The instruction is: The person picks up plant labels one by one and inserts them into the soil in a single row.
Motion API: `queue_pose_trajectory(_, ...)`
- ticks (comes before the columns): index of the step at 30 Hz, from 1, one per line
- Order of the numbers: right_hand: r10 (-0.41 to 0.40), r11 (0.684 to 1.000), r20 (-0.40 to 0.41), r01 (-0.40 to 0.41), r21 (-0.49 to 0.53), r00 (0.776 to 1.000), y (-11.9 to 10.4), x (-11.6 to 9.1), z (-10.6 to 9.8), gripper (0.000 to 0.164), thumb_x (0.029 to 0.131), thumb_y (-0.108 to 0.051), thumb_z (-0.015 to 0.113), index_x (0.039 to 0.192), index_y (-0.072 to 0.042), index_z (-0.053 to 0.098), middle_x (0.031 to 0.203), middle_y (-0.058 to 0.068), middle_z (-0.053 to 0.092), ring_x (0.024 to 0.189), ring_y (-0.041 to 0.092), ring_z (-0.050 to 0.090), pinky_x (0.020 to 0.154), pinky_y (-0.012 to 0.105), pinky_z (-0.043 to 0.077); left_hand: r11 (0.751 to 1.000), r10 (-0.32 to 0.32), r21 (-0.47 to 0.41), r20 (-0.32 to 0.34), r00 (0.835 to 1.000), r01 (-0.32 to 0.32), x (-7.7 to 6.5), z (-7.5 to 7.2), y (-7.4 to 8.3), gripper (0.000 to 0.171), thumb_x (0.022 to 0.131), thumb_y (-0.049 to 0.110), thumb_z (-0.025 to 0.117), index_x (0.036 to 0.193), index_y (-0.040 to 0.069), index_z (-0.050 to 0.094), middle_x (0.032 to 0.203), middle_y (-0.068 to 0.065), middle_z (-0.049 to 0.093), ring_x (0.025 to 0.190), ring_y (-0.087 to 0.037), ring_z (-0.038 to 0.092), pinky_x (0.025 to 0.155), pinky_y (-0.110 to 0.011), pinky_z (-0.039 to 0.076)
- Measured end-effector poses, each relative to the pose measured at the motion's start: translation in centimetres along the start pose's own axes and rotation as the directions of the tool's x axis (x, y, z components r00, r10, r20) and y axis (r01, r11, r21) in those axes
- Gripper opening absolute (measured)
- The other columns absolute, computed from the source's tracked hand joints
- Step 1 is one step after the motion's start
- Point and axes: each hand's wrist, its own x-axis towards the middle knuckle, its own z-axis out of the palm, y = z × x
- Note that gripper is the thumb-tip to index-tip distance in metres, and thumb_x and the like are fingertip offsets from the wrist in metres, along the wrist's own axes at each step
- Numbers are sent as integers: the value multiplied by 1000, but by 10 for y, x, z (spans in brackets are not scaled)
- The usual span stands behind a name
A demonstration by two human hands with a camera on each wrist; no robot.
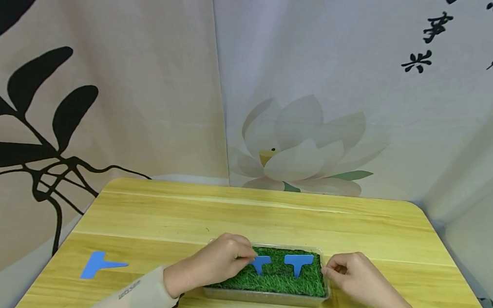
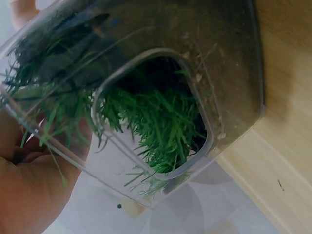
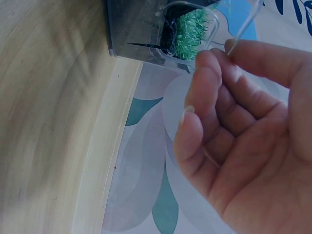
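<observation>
A clear plastic box [image 1: 260, 298] filled with green artificial grass [image 1: 276, 285] sits near the table's front. Two blue T-shaped plant labels stand in the grass: one label [image 1: 261, 263] left of the middle, the other label [image 1: 298, 262] to its right. My left hand [image 1: 215, 261] reaches over the box's left part and pinches the end of the left label; the fingertips are partly hidden. At the right end, my right hand [image 1: 365, 282] pinches the box's rim between thumb and finger, its other fingers curled in the right wrist view.
A third blue T-shaped label [image 1: 98, 265] lies flat on the wooden table [image 1: 170, 216], left of the box. Behind the table hangs a printed cloth [image 1: 161, 68] with a lotus and dark leaves.
</observation>
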Motion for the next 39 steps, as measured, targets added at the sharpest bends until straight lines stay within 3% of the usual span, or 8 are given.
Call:
queue_pose_trajectory(9, 3, 1000, -11, -4, -19, 1000, 1, 0, 0, 22, 100, -19, 72, 79, -21, 72, 63, -15, 55, 54, 0, 41, 52, 24, 41, 999, 24, 22, 27, 999, -25, 7, 0, 1, 17, 97, -5, 71, 110, -1, 80, 99, -9, 76, 89, -7, 71, 79, -13, 54)
queue_pose_trajectory(17, -12, 1000, -12, 12, -14, 1000, 1, 0, 0, 21, 101, -21, 71, 81, -22, 73, 65, -15, 56, 55, 1, 43, 53, 24, 42, 999, -40, -4, 39, 998, 40, 9, 0, 3, 16, 98, 0, 72, 112, 2, 80, 100, -6, 76, 87, -1, 68, 77, -11, 53)
queue_pose_trajectory(39, -7, 1000, -7, 7, -14, 1000, 1, 0, 1, 21, 102, -20, 70, 81, -24, 73, 67, -10, 61, 57, 1, 46, 55, 25, 43, 994, -87, -67, 44, 995, 90, 9, 2, 1, 17, 99, 5, 72, 114, 5, 80, 100, 0, 76, 83, 4, 65, 74, -13, 54)
